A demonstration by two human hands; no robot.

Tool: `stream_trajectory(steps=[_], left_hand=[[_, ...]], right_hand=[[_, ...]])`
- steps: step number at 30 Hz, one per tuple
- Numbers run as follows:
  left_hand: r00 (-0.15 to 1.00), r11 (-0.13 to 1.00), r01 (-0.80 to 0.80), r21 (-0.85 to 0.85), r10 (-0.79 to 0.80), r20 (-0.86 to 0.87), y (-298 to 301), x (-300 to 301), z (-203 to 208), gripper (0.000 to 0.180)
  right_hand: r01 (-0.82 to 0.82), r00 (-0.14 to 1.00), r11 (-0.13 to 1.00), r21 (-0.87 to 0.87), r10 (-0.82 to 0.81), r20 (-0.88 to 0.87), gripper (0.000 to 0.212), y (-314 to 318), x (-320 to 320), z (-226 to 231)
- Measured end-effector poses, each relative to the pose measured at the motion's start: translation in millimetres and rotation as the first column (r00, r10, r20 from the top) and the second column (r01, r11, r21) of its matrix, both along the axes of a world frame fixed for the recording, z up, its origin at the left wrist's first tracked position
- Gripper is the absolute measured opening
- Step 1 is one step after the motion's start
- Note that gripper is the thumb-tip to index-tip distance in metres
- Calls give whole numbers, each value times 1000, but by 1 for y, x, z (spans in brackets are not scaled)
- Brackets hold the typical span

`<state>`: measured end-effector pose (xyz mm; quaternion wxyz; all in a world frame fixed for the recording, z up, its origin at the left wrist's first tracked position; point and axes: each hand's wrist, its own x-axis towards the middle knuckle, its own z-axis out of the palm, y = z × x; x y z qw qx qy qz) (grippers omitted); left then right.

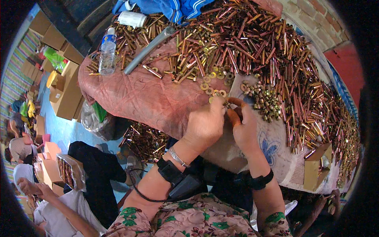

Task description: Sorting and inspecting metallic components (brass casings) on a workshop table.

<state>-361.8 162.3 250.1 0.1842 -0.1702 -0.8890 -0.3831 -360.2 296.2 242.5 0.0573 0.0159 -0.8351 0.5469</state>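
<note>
My left hand (pixel 206 120) and my right hand (pixel 245 128) meet over the pink cloth, fingertips pinched together. Whatever lies between them is small and mostly hidden by the fingers. Just beyond the fingertips is a cluster of brass-coloured washers (pixel 205 86), with darker grey ones at its right. To the right of it sits a heap of small metal nuts (pixel 265 102). A large pile of coppery metal bolts or sleeves (pixel 256 43) spreads across the far side and down the right of the table.
A clear plastic bottle (pixel 107 57), a grey metal tube (pixel 148 51) and a white cup (pixel 132 19) lie at the far left. A blue towel (pixel 167 8) is at the back. An open cardboard box (pixel 316 168) stands at right. People and cartons (pixel 67 89) occupy the left side.
</note>
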Motion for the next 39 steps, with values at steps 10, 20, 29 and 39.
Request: stream_trajectory(steps=[10,20,29,39], left_hand=[[859,898,-438,-49,434,272,-4,-95,7,27],[788,524,-231,820,-394,473,-27,-91,-8,13],[684,202,-425,882,-567,459,-22,-40,-6,14],[638,176,-422,889,-640,429,-10,-5,-10,13]], right_hand=[[-6,967,1000,-4,5,-257,22,0,2,-12],[-41,985,990,-137,17,-173,22,5,5,-19],[-85,996,979,-185,76,-56,23,3,20,0],[99,894,927,362,77,-442,29,-14,33,18]])
